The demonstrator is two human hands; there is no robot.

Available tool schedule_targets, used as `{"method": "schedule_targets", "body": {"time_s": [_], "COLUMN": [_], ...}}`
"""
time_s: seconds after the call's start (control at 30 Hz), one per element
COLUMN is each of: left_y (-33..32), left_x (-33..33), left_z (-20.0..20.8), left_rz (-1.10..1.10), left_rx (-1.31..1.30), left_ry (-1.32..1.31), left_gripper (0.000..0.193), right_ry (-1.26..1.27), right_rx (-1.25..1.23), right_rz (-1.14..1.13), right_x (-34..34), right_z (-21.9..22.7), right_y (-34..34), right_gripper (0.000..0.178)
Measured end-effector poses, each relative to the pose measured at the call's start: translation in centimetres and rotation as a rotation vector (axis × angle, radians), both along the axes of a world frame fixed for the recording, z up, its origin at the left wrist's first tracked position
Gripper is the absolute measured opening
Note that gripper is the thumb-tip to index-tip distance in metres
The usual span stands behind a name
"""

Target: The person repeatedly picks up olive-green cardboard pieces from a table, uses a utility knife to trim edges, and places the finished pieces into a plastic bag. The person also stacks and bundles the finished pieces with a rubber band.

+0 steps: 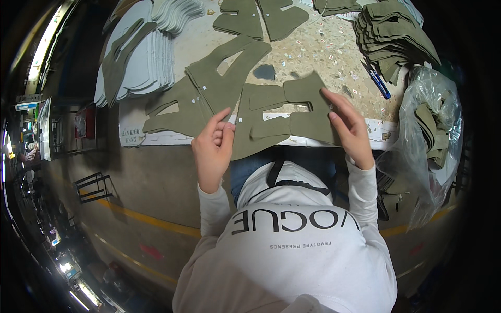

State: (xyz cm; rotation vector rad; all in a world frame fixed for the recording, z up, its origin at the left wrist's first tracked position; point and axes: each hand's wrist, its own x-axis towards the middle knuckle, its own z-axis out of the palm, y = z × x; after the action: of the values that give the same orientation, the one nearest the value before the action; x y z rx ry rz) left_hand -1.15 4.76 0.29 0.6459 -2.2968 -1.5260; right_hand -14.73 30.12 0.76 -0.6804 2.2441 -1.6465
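Note:
Between my hands lies an olive-green cut fabric panel (pixel 263 128) with a long slot and small white stickers; its near edge overhangs the table. My left hand (pixel 214 143) is beside the panel's left edge, index finger extended, the other fingers curled with the thumb against them. Whether it pinches the edge cannot be made out. At the right end my right hand (pixel 350 125) touches the panel with fingers stretched and thumb apart. More slotted olive panels (pixel 222 70) overlap on the table just left of it.
Stacked white pieces (pixel 156 60) stand at the far left with an olive strip on top. Olive stacks (pixel 394 36) fill the far right, near blue-handled snips (pixel 377 81). A clear plastic bag (pixel 451 104) with olive pieces hangs at the right. Scraps and stickers litter the tabletop (pixel 305 49).

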Motion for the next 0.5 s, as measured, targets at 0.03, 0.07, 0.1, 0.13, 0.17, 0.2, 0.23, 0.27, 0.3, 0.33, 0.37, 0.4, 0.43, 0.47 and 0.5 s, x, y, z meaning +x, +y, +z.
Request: {"method": "schedule_targets", "body": {"time_s": [0.03,0.07,0.1,0.13,0.17,0.2,0.23,0.27,0.3,0.33,0.37,0.4,0.43,0.47,0.5], "left_y": [-0.1,-0.1,-0.1,-0.1,0.0,0.0,0.0,0.0,0.0,-0.2,-0.3,-0.5,-0.6,-1.1,-1.7], "left_x": [-0.2,-0.3,-0.5,-0.7,-1.1,-1.5,-1.7,-1.9,-2.0,-2.0,-1.9,-1.5,-1.1,-0.6,0.1], "left_z": [0.1,0.1,0.2,0.3,0.3,0.2,0.2,0.1,0.1,0.3,0.5,0.8,1.3,2.1,3.2], "left_rz": [-0.025,-0.058,-0.091,-0.127,-0.168,-0.208,-0.256,-0.268,-0.289,-0.308,-0.291,-0.272,-0.255,-0.227,-0.195], "left_rx": [0.018,0.039,0.061,0.082,0.113,0.144,0.176,0.143,0.112,0.081,0.131,0.183,0.235,0.290,0.348], "left_ry": [0.025,0.024,0.023,0.022,0.027,0.033,0.048,0.020,0.001,-0.013,0.005,0.027,0.049,0.081,0.113], "left_gripper": [0.032,0.034,0.036,0.038,0.038,0.039,0.039,0.040,0.041,0.042,0.043,0.043,0.044,0.044,0.045], "right_ry": [0.082,0.102,0.113,0.117,0.114,0.113,0.107,0.100,0.092,0.101,0.111,0.119,0.123,0.128,0.132], "right_rx": [-0.037,-0.025,-0.004,-0.010,-0.008,-0.006,-0.008,-0.009,-0.011,-0.007,-0.001,0.005,0.006,0.009,0.013], "right_rz": [0.026,0.014,-0.009,-0.003,-0.007,-0.009,-0.008,-0.008,-0.008,-0.005,-0.004,-0.006,-0.030,-0.056,-0.082], "right_x": [0.0,0.0,0.0,0.0,0.0,0.0,0.0,0.0,-0.1,-0.1,-0.1,-0.1,-0.1,-0.1,0.0], "right_z": [-0.8,-1.4,-1.8,-2.1,-2.3,-2.4,-2.4,-2.4,-2.3,-2.4,-2.4,-2.4,-2.4,-2.3,-2.2], "right_y": [0.3,0.6,0.8,0.9,1.0,1.1,1.1,1.1,1.1,1.1,1.2,1.4,1.6,2.0,2.4], "right_gripper": [0.044,0.044,0.045,0.045,0.045,0.045,0.045,0.045,0.045,0.046,0.046,0.046,0.046,0.045,0.045]}}
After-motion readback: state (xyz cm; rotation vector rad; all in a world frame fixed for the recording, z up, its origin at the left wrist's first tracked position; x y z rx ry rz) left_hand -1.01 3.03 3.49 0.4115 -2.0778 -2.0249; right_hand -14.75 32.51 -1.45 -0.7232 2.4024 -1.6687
